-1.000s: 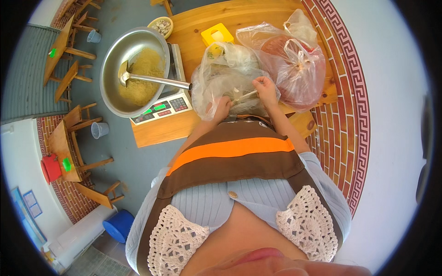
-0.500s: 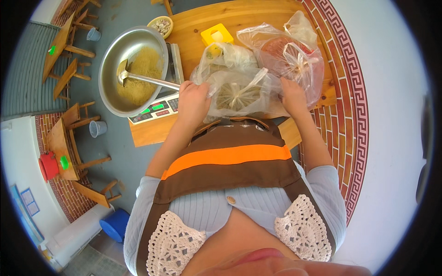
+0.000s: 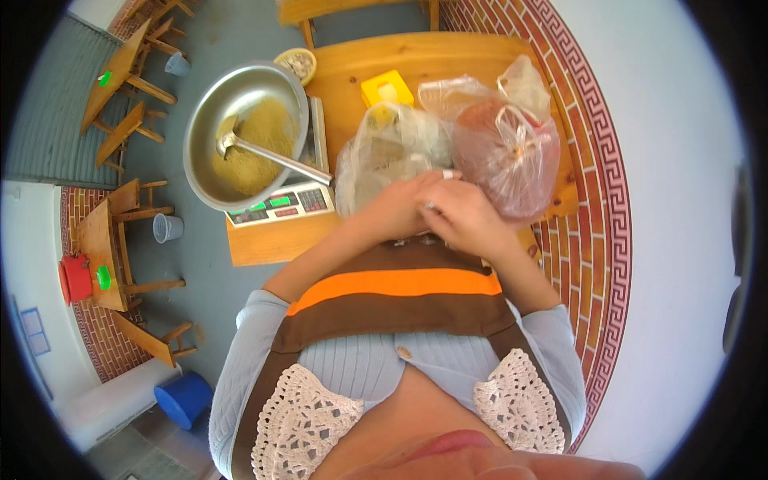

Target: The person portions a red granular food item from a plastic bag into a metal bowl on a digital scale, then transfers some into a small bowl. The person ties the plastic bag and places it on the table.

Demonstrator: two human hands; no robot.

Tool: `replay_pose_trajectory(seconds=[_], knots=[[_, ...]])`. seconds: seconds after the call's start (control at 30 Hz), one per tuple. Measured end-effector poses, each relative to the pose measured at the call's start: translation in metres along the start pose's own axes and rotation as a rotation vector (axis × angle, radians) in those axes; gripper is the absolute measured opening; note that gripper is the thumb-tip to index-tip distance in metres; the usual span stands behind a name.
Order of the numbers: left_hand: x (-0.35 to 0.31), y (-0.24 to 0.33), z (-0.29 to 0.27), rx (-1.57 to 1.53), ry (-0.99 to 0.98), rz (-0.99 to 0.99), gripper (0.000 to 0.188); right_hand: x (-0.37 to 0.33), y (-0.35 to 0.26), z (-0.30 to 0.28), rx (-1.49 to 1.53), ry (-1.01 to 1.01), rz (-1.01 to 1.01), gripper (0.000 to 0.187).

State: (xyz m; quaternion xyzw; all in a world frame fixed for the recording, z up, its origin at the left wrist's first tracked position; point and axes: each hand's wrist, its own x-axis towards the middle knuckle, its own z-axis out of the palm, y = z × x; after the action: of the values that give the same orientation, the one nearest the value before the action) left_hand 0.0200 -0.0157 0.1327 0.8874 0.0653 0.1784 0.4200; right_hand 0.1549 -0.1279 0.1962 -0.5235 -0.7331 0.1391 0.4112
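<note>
Clear plastic makes up the bag [image 3: 392, 156] we work on, a crumpled sack with pale contents that sits on the wooden tabletop [image 3: 448, 68] at the centre of the frame, a little above the middle. Our left hand [image 3: 400, 210] and right hand [image 3: 464, 214] meet at its lower edge, touching each other and pressed against the plastic; both have fingers curled in, but whether each grip is clamped on the film itself we cannot tell, since the fingertips hide one another. Just right of this bag, touching it, lies a second bag [image 3: 504, 152] with reddish-brown contents and a knotted top. Above the two, toward the upper centre, stands a small yellow box [image 3: 387, 86]. To the left, a digital scale [image 3: 284, 206] with a green display carries a wide metal bowl [image 3: 236, 132] of tan powder (a metal ladle [image 3: 272, 156] rests in it, handle pointing lower right). A small bowl [image 3: 296, 62] sits at the tabletop's upper left corner. Wooden stools stand on the grey floor along the left edge.
</note>
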Motion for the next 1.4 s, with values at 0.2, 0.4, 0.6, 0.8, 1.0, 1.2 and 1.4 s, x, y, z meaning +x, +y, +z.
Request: replay_pose_trajectory(seconds=[0.2,0.4,0.6,0.8,1.0,1.2,1.4], knots=[[-0.008,-0.01,-0.001,-0.739,0.003,-0.62,0.048,0.007,0.024,0.002,-0.025,0.08,0.105,0.025],[-0.004,-0.03,0.007,-0.9,-0.189,-0.696,0.065,-0.029,0.055,0.015,-0.191,-0.015,0.299,0.017],[-0.006,-0.061,0.018,-1.655,0.222,-0.679,0.057,-0.068,0.057,0.044,-0.213,0.046,0.17,0.02],[0.005,-0.02,0.008,0.113,0.109,-0.393,0.041,-0.063,0.1,0.048,0.248,0.115,0.467,0.021],[0.012,-0.012,0.012,0.292,0.19,0.12,0.043,-0.045,0.119,0.08,0.466,0.095,0.399,0.027],[-0.033,-0.045,0.014,0.452,0.092,-0.45,0.03,-0.051,0.183,0.096,0.869,0.415,0.674,0.032],[-0.098,-0.088,0.043,0.488,-0.173,-0.526,0.015,-0.053,0.226,0.108,1.266,0.581,0.784,0.034]])
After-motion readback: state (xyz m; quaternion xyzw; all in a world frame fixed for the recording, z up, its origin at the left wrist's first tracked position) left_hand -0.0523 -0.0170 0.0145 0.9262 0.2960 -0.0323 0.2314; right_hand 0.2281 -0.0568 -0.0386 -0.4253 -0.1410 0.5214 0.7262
